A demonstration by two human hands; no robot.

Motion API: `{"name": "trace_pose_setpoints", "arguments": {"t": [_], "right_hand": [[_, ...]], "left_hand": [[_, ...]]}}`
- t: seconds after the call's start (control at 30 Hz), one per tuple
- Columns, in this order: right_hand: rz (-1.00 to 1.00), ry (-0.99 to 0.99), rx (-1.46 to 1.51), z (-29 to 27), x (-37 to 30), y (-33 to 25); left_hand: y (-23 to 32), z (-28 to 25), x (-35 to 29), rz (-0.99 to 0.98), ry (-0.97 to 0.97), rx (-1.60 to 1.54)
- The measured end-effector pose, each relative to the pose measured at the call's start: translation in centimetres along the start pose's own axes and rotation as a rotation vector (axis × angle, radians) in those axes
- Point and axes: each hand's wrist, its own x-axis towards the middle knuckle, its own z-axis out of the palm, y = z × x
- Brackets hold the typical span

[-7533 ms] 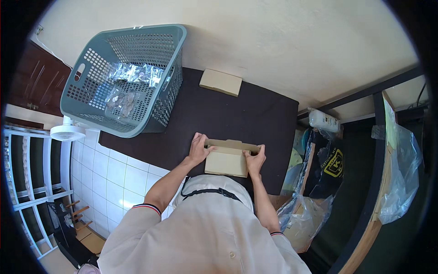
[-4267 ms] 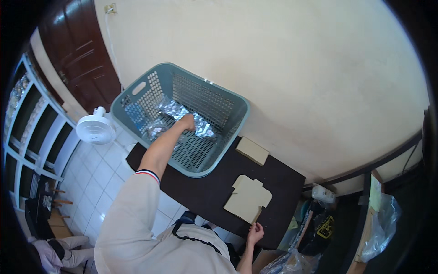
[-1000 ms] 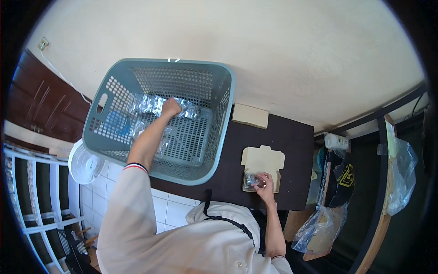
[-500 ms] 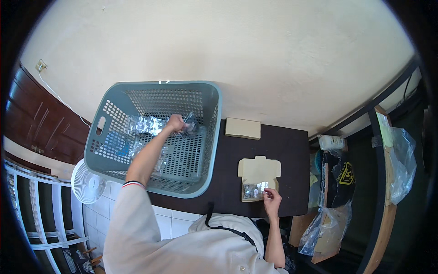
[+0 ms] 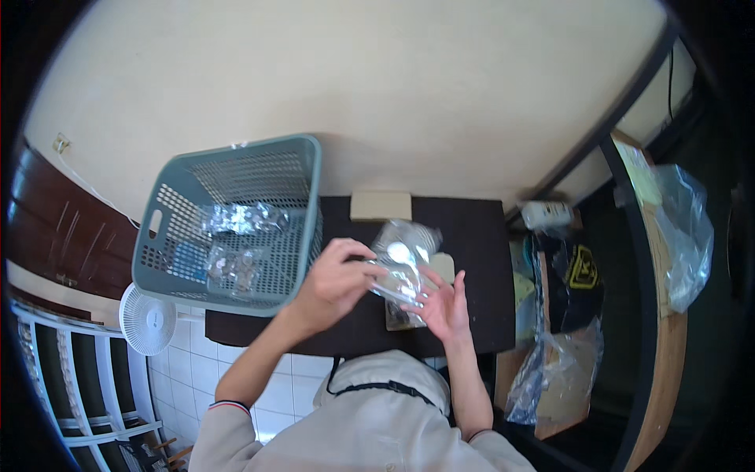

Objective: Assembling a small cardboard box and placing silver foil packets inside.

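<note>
Over the dark table, my left hand [image 5: 338,279] is closed on the edge of a clear plastic bag [image 5: 401,271]. Greyish, coiled-looking contents show at its far end, too blurred to name. My right hand [image 5: 447,308] is beside the bag's near right edge, palm up and fingers apart; its fingertips meet or overlap the plastic. Beneath the bag and hands, a small open cardboard box [image 5: 442,266] is mostly hidden. Several more clear bags [image 5: 236,267] lie inside the grey-green perforated basket [image 5: 313,185] at the left.
Behind the bag, a closed cardboard box [image 5: 381,206] sits on the dark table [image 5: 472,236] near the wall. A white fan [image 5: 148,318] stands below the basket's left side. Shelving with a wooden edge [image 5: 668,370] and plastic-wrapped items rises at the right.
My left hand has come out of the basket, bringing a clear bag over the table. My right hand has left the open box and risen beside the bag. The view has shifted.
</note>
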Motion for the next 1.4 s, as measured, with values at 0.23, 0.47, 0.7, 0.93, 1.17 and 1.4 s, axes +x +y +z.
{"name": "trace_pose_setpoints", "arguments": {"t": [0.23, 0.47, 0.7, 0.93, 1.17, 1.4], "right_hand": [[-0.036, 0.479, -0.294, -10.6, -5.1, -0.8], [-0.153, 0.715, -0.285, -18.8, -6.1, 1.7], [-0.351, 0.861, -1.607, -17.3, -3.3, 1.0], [-0.395, 0.713, -2.067, -18.5, -3.5, 1.4], [-0.24, 0.459, -2.303, -16.9, -3.4, 1.2], [-0.191, 0.212, -2.353, -17.7, -1.9, 0.7]], "left_hand": [[1.0, 16.8, -9.0, -0.739, 0.278, -0.281], [-3.2, 26.2, -15.1, -1.36, -0.003, -0.965], [-7.1, 29.2, -15.2, -1.336, 0.087, -0.67], [-8.7, 30.9, -15.4, -1.1, -0.081, -0.045], [-10.0, 31.2, -15.1, -1.03, -0.247, 0.06], [-7.6, 27.7, -11.3, -0.968, -0.489, 0.204]]}}
